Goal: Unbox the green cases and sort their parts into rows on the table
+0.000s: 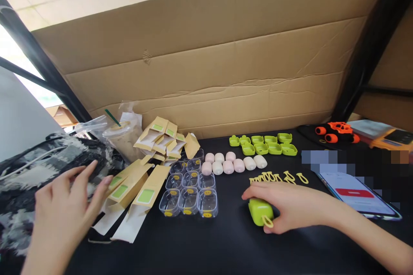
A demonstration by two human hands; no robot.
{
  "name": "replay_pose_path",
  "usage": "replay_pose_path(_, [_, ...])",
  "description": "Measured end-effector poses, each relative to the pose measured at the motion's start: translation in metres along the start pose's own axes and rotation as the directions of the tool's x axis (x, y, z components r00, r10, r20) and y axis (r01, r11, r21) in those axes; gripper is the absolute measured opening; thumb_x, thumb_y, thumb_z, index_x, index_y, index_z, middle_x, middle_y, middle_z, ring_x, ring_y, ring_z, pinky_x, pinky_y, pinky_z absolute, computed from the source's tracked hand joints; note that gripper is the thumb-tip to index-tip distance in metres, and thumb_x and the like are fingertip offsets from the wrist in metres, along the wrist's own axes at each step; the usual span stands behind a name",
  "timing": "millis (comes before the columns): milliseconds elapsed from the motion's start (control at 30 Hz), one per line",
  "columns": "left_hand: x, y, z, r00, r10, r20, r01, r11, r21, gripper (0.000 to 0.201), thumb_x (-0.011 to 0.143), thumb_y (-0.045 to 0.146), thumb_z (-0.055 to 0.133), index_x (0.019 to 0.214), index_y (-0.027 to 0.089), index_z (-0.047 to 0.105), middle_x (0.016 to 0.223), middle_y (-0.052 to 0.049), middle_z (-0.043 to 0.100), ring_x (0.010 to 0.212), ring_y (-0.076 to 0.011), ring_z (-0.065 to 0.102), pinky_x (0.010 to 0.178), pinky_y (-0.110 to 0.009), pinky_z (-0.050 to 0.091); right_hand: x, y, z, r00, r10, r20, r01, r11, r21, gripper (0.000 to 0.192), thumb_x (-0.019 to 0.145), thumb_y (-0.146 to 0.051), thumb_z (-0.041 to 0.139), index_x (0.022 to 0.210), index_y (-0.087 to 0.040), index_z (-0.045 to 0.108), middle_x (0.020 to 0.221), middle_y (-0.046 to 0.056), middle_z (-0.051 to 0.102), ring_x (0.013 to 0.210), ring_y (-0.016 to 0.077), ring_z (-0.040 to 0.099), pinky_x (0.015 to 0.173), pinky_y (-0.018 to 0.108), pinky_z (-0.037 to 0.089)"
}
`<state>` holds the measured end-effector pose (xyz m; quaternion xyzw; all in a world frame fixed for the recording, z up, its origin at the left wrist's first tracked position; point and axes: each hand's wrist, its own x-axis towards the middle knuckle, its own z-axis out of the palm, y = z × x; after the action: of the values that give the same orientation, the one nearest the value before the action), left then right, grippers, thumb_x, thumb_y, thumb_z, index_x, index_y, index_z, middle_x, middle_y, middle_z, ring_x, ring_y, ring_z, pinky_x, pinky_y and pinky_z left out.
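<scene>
My right hand (284,206) is wrapped round a small rounded lime-green case (258,211), which has a yellow strap loop (267,221) at its near end. The case sits on or just above the black tabletop; I cannot tell which. Just beyond this hand lie several loose yellow strap loops (272,176). My left hand (66,208) is open, fingers spread, with nothing in it. It hovers beside long kraft-paper boxes (146,193) with green labels and open white flaps. Between the hands are several clear plastic cups (188,200) with yellow stickers, set in rows.
Pale pink and white rounded cases (228,166) stand behind the cups, with lime-green silicone covers (275,148) further back. More kraft boxes (161,137) are piled near a drink cup (124,139). A phone (358,193) and orange toy car (338,131) lie right. Cardboard (206,68) walls the back.
</scene>
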<state>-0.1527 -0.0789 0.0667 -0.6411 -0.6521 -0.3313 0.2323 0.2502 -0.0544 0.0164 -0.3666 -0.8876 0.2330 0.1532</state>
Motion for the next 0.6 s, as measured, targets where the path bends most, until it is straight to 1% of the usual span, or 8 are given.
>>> replay_pose_path(67, [-0.009, 0.041, 0.006, 0.996, 0.080, -0.044, -0.086, 0.982, -0.170, 0.031, 0.084, 0.037, 0.054, 0.114, 0.027, 0.055, 0.107, -0.006, 0.058, 0.108, -0.0307, 0.049, 0.097, -0.049, 0.032, 0.001, -0.003, -0.002, 0.999, 0.009, -0.031, -0.008, 0.999, 0.037, 0.054, 0.057, -0.017, 0.073, 0.109, -0.026, 0.064, 0.098, 0.003, 0.069, 0.086, 0.0243, 0.065, 0.076, 0.031, 0.049])
replay_pose_path(133, [-0.024, 0.087, 0.021, 0.962, 0.219, 0.165, -0.097, 0.834, -0.543, 0.025, 0.089, 0.032, 0.047, 0.113, 0.028, 0.054, 0.096, -0.004, 0.060, 0.087, -0.0211, 0.056, 0.081, -0.035, 0.044, 0.002, -0.008, -0.003, 0.997, 0.008, -0.078, 0.002, 0.993, 0.121, 0.051, 0.059, -0.016, 0.069, 0.108, -0.027, 0.063, 0.099, 0.001, 0.068, 0.087, 0.0227, 0.064, 0.079, 0.032, 0.049])
replay_pose_path(233, [-0.045, 0.147, 0.046, 0.806, 0.448, 0.388, 0.073, 0.575, -0.815, 0.050, 0.079, 0.036, 0.065, 0.125, 0.025, 0.048, 0.108, -0.008, 0.058, 0.088, -0.0203, 0.056, 0.082, -0.033, 0.045, 0.004, -0.011, -0.003, 0.983, 0.010, -0.184, 0.040, 0.963, 0.268, 0.052, 0.061, -0.013, 0.065, 0.111, -0.026, 0.060, 0.102, 0.001, 0.067, 0.089, 0.0203, 0.062, 0.080, 0.030, 0.049])
replay_pose_path(300, [-0.051, 0.174, 0.059, 0.790, 0.447, 0.421, 0.214, 0.441, -0.871, 0.071, 0.071, 0.038, 0.073, 0.132, 0.022, 0.040, 0.123, -0.012, 0.051, 0.097, -0.0227, 0.054, 0.088, -0.036, 0.043, 0.006, -0.011, -0.004, 0.961, 0.000, -0.277, 0.104, 0.927, 0.361, 0.049, 0.065, -0.014, 0.063, 0.113, -0.025, 0.059, 0.104, 0.002, 0.065, 0.092, 0.0204, 0.062, 0.081, 0.031, 0.048])
replay_pose_path(400, [-0.049, 0.197, 0.071, 0.732, 0.411, 0.543, 0.546, 0.121, -0.829, 0.068, 0.079, 0.050, 0.060, 0.134, 0.021, 0.033, 0.121, -0.014, 0.051, 0.087, -0.0196, 0.058, 0.078, -0.035, 0.048, 0.010, -0.005, -0.004, 0.912, -0.005, -0.410, 0.215, 0.859, 0.465, 0.040, 0.075, -0.028, 0.063, 0.115, -0.023, 0.060, 0.107, 0.006, 0.063, 0.096, 0.0230, 0.061, 0.082, 0.035, 0.048])
replay_pose_path(500, [-0.045, 0.205, 0.080, 0.496, 0.579, 0.647, 0.844, -0.147, -0.516, 0.063, 0.082, 0.065, 0.043, 0.116, 0.013, 0.049, 0.094, -0.012, 0.061, 0.063, -0.0136, 0.059, 0.059, -0.028, 0.049, 0.012, 0.003, -0.002, 0.899, -0.010, -0.438, 0.246, 0.839, 0.485, 0.042, 0.079, -0.040, 0.062, 0.118, -0.025, 0.060, 0.114, 0.008, 0.063, 0.104, 0.0264, 0.059, 0.087, 0.039, 0.047])
replay_pose_path(567, [-0.047, 0.204, 0.085, 0.359, 0.691, 0.627, 0.926, -0.179, -0.333, 0.063, 0.082, 0.067, 0.038, 0.094, 0.008, 0.058, 0.080, -0.011, 0.063, 0.057, -0.0116, 0.058, 0.055, -0.025, 0.049, 0.012, 0.007, 0.000, 0.909, -0.036, -0.415, 0.245, 0.851, 0.464, 0.044, 0.079, -0.036, 0.063, 0.122, -0.027, 0.057, 0.120, 0.007, 0.062, 0.113, 0.0272, 0.055, 0.096, 0.043, 0.042])
replay_pose_path(600, [-0.050, 0.203, 0.088, 0.339, 0.707, 0.621, 0.937, -0.192, -0.292, 0.061, 0.083, 0.066, 0.038, 0.088, 0.008, 0.059, 0.075, -0.010, 0.063, 0.055, -0.0111, 0.058, 0.054, -0.024, 0.050, 0.012, 0.008, 0.002, 0.917, -0.048, -0.395, 0.238, 0.862, 0.448, 0.046, 0.079, -0.032, 0.063, 0.124, -0.027, 0.056, 0.122, 0.007, 0.061, 0.116, 0.0271, 0.053, 0.098, 0.044, 0.039])
